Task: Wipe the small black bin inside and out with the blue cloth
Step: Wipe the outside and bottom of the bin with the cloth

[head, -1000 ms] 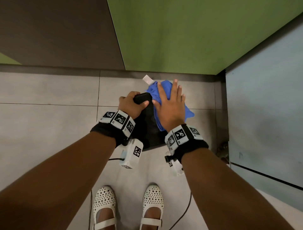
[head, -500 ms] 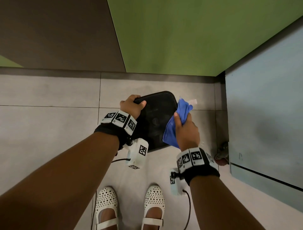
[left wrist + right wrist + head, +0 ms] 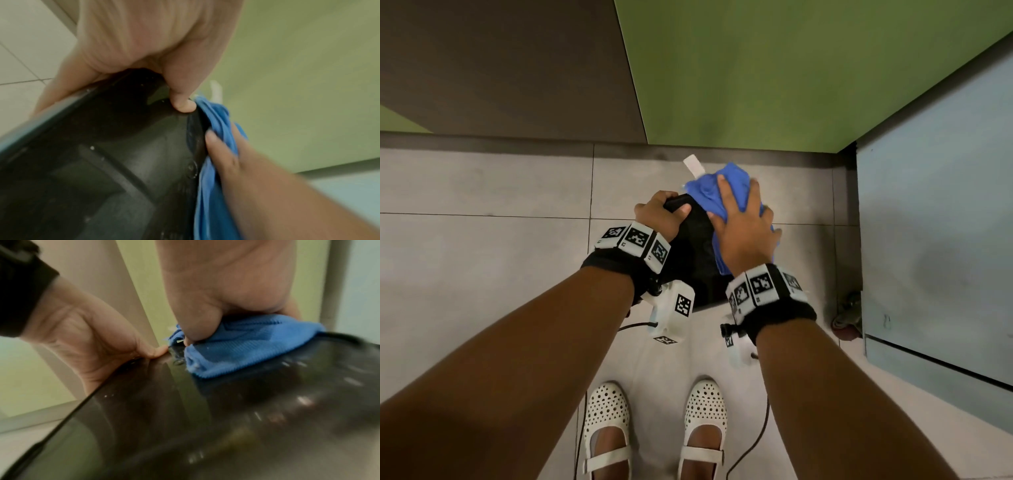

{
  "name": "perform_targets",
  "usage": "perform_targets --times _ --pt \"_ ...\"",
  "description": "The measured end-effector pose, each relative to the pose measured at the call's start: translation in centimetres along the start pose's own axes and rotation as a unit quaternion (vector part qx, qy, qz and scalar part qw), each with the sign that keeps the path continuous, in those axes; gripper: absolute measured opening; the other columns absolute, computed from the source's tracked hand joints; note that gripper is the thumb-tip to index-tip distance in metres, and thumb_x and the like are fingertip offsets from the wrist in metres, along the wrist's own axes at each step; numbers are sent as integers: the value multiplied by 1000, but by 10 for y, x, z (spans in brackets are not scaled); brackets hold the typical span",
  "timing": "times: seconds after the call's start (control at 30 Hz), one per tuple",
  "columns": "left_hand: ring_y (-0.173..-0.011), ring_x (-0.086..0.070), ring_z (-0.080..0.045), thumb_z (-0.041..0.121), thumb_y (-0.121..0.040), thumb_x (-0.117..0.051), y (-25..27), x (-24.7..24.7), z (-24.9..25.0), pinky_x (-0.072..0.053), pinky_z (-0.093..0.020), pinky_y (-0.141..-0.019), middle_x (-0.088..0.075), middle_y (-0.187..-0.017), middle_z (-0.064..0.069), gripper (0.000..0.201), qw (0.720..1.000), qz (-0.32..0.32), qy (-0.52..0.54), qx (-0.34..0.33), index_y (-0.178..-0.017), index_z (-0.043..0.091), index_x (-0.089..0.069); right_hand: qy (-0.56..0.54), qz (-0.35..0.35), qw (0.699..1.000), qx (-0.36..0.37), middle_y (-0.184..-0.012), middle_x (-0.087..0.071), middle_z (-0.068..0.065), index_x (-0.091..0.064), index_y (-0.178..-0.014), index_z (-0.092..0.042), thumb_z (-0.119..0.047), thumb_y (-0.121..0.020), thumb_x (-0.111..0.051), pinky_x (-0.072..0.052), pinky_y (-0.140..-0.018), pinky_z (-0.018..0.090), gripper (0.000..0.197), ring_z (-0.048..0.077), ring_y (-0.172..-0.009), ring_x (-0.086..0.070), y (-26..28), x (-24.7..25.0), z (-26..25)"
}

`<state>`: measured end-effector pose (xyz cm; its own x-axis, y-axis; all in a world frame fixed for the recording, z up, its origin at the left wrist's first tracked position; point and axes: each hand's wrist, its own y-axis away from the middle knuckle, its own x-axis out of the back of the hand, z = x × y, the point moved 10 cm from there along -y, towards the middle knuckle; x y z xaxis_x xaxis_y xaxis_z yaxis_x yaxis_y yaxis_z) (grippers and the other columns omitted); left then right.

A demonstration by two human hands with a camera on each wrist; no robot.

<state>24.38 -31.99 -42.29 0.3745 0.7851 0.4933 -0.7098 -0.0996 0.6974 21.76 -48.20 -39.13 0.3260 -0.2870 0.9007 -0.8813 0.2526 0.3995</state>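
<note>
I have the small black bin held up off the tiled floor, out in front of me above my white shoes. My left hand grips its far left corner, fingers curled over the edge and thumb pressed on the wet black surface. My right hand lies flat on the blue cloth, fingers spread, pressing it against the bin's right side. A white tag sticks out at the cloth's far edge. A green wall stands beyond.
</note>
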Motion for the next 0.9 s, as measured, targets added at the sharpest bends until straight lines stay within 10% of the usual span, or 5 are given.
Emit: perform_targets --times 0.2,0.4,0.73,0.9 --pt "-117 -53 -32 35 -90 -56 3 -1 0 -38 -29 -102 -46 -135 -18 47 1000 -15 15 8 -134 21 -47 -113 25 985 -130 -156 -11 10 -3 -147 -43 -44 -96 -37 -44 -96 49 61 39 -126 -38 57 -17 47" --pt "-117 -54 -32 40 -88 -57 4 0 -3 -40 -34 -102 -49 -134 -16 50 999 -15 43 19 -134 21 -46 -360 56 892 -266 -146 -24 17 -16 -148 -34 -33 -97 -44 -35 -105 44 58 42 -121 -44 65 -31 67" --pt "-104 -57 -53 56 -85 -52 43 -37 -67 -50 -69 -69 -45 -130 -22 74 946 -74 187 256 -135 6 -30 -63 -19 998 -25 -157 -9 5 -19 -144 -46 -31 -97 -38 -25 -109 58 53 41 -137 -18 -27 22 12" --pt "-119 -54 -37 42 -89 -53 47 -28 -77 -45 -53 -100 -50 -135 -17 60 968 -89 124 201 -131 3 -37 26 -47 988 147 -160 3 -2 -15 -144 -49 -39 -97 -38 -5 -113 60 54 34 -145 4 -28 8 -46"
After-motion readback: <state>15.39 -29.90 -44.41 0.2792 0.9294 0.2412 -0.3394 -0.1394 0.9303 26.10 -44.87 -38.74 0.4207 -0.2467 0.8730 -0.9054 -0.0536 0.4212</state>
